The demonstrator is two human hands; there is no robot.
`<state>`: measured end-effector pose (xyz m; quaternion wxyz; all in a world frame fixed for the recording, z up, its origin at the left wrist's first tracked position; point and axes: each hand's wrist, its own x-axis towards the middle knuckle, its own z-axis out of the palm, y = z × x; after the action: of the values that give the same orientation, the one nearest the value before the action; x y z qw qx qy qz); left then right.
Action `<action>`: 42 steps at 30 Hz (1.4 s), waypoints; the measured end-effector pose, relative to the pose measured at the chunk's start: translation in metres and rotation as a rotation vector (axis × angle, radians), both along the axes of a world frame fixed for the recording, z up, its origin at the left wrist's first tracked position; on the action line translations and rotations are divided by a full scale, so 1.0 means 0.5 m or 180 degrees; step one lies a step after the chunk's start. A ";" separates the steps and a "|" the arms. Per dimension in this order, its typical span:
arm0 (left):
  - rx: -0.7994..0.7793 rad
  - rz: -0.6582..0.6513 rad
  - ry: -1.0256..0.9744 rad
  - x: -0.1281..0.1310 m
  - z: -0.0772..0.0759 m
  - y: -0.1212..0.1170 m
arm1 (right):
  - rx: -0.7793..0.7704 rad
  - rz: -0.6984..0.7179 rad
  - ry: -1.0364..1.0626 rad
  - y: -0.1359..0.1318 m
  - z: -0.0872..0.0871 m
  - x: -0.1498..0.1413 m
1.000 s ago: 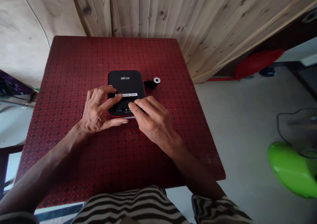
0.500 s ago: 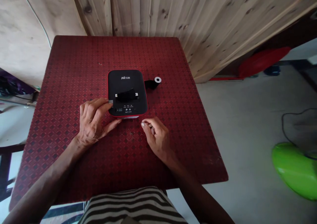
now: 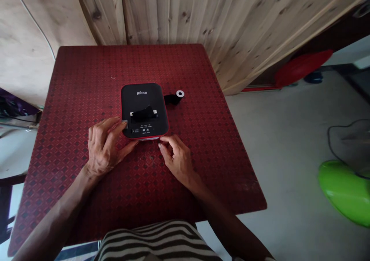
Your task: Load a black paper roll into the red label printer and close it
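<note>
Fingers of the right hand [image 3: 177,157] curl almost together at the near right corner of a black-and-red device [image 3: 144,100]; whether they pinch anything, I cannot tell. The left hand [image 3: 104,149] spreads open, fingertips at a grey tab [image 3: 126,121]. The device lies flat on the tabletop [image 3: 216,168]. Work looks partway: a black strip [image 3: 143,114] crosses the white label [image 3: 155,111], fastening unclear. Beyond, a black roll [image 3: 174,99] sits apart.

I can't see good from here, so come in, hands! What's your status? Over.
Left hand at device's left edge; right hand by its near-right corner. Device flat on table. In the way: black strip across its top.
</note>
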<state>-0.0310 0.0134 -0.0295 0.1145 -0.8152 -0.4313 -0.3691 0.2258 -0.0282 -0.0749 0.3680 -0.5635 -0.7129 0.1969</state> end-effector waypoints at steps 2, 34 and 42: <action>0.0024 0.0020 0.0045 0.000 0.007 0.001 | 0.0017 0.0017 -0.0050 0.000 0.002 -0.001; -0.0195 -0.0274 -0.0364 0.010 -0.055 0.002 | -0.0199 0.1492 -0.2137 0.275 0.226 -0.080; -0.0360 -0.0336 -0.0409 0.010 -0.054 0.001 | -0.0204 0.1621 -0.2293 0.320 0.200 -0.101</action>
<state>-0.0259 0.0140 -0.0564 0.0208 -0.8166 -0.4144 -0.4013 0.1751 0.1318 0.0253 0.0181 -0.4137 -0.9053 0.0944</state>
